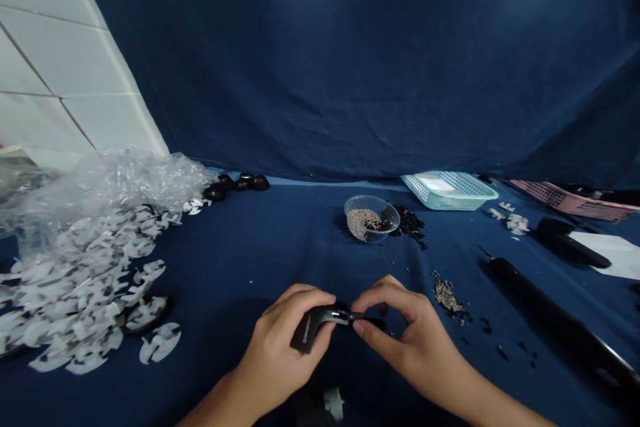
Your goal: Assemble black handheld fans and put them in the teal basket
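Observation:
My left hand (283,350) is closed round a small black plastic part (313,325) with white lettering on its side, held just above the blue cloth. My right hand (407,337) pinches the other end of that part with thumb and forefinger, where a small dark piece (373,321) sticks out. What the fingertips press there is too small to make out. A little heap of tiny grey screws (446,295) lies just right of my right hand.
A clear bowl of small grey bits (371,218) stands mid-table beside a pile of black bits (410,221). White flat cut-outs (85,287) and crumpled clear plastic (110,177) fill the left. A teal basket (447,189), a pink tray (565,200) and a long black tool (545,313) lie right.

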The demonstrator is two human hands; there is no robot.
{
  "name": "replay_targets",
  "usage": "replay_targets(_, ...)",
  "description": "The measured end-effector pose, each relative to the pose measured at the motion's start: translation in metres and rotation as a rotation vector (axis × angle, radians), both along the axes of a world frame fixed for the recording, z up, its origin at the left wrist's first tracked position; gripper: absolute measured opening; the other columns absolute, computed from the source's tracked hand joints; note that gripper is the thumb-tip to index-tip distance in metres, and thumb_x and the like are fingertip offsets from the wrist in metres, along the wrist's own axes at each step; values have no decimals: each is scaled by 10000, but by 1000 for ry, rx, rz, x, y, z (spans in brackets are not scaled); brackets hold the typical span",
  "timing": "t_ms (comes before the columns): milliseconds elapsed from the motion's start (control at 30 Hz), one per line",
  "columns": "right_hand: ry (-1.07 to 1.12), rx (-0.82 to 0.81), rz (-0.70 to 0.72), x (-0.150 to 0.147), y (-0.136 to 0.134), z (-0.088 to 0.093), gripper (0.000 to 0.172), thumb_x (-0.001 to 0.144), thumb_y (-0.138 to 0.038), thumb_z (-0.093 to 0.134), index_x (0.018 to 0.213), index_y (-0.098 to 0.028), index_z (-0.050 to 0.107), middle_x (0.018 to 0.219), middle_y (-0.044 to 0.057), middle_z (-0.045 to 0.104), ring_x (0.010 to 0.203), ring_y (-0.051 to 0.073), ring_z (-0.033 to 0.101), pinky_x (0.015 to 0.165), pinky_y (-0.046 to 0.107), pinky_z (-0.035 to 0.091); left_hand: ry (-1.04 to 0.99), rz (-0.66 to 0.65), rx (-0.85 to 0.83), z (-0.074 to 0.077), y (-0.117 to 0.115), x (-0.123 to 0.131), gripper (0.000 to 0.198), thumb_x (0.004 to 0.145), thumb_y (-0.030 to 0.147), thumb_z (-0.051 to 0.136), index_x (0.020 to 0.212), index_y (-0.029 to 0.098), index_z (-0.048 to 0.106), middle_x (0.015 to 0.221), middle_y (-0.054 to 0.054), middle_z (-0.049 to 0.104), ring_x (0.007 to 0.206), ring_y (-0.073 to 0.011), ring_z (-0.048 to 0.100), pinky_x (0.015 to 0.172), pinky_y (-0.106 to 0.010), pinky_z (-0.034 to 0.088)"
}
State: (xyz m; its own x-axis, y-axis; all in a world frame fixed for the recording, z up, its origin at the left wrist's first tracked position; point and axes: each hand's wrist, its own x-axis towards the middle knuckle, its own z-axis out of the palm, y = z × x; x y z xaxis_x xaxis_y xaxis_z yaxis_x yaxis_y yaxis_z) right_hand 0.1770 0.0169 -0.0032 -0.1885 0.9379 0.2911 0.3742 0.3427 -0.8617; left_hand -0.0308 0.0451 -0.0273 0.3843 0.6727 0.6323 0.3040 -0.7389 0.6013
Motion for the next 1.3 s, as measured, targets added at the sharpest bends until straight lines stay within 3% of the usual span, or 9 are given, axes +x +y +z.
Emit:
replay_targets(100,-19,-26,16,1,3,-2,292,803,-167,684,1053,-319,688,890,-19,681,871,162,619,795,313,476,7,2,-5,-1,0,-1,373,821,39,609,1129,237,537,1008,-32,658,948,-159,654,851,-282,548)
replay_targets(367,-182,0,77,2,6,4,283,815,-145,665,995,-354,728,825,-12,666,848,179,571,739,323,482,39,-6,-26,-1,-1,-1,367,824,42,600,1133,231,540,1002,-30,664,956,-159,652,870,-288,545)
replay_targets(633,-361,71,126,4,13,16,318,822,-98,627,998,-343,727,932,13,621,888,183,573,771,332,480,54,24,-61,-1,2,-1,358,824,66,603,1133,234,538,1007,-23,685,941,-154,666,852,-265,542)
replay_targets(833,-323,-25,192,-1,17,22,375,823,-47,594,1005,-344,733,899,-12,662,825,144,626,718,266,494,61,57,-78,-3,4,-1,335,826,95,603,1126,236,550,1004,-26,705,943,-169,676,855,-287,546)
replay_targets(1000,-262,-25,193,-5,16,18,250,844,-157,634,991,-328,741,928,-9,682,853,146,638,755,263,511,67,70,-98,-4,4,-1,330,825,110,609,1123,239,553,1009,-25,704,937,-170,680,850,-287,546)
replay_targets(1200,-210,-14,101,-8,23,9,277,833,-156,640,1068,-293,691,911,-7,697,827,158,645,772,286,515,68,91,-112,-2,4,-1,361,821,94,603,1144,240,533,1002,-21,701,911,-160,693,836,-270,547)
replay_targets(1300,-181,-24,54,-11,26,10,176,788,-151,691,928,-258,694,817,-30,693,733,138,636,684,254,509,68,93,-110,-1,3,-1,368,816,97,604,1145,242,527,983,-22,709,895,-169,699,823,-282,553)
